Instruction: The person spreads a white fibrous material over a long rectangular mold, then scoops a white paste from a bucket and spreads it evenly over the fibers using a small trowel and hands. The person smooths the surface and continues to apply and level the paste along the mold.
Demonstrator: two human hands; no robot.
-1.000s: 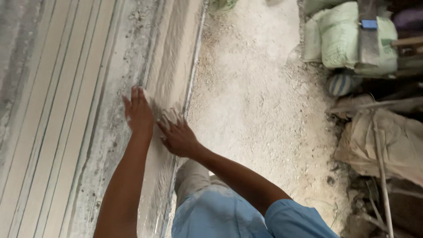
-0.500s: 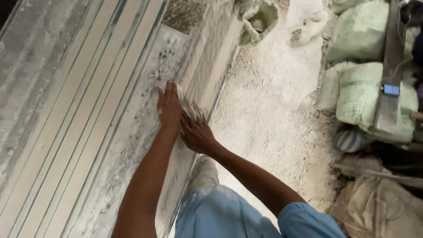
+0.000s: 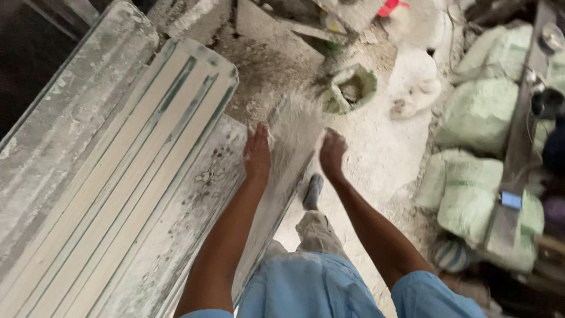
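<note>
My left hand (image 3: 257, 154) lies flat, fingers together, on a long dusty plaster moulding (image 3: 200, 194) near its far end. My right hand (image 3: 332, 154) is off the moulding's right edge, fingers curled loosely, holding nothing that I can see. A blurred cloud of white powder (image 3: 291, 132) hangs between the two hands at the moulding's end. Both forearms reach forward from my light blue sleeves.
More long ribbed mouldings (image 3: 112, 171) lie side by side at the left. A dusty floor (image 3: 376, 147) runs to the right, with an open green sack (image 3: 350, 88), filled pale green sacks (image 3: 477, 112) and a metal stand (image 3: 521, 135). My shoe (image 3: 312, 191) stands below.
The view has swung forward along the mouldings. My hands, close together on the moulding earlier, have parted; the right hand has come off to the right, and powder flies from the end.
</note>
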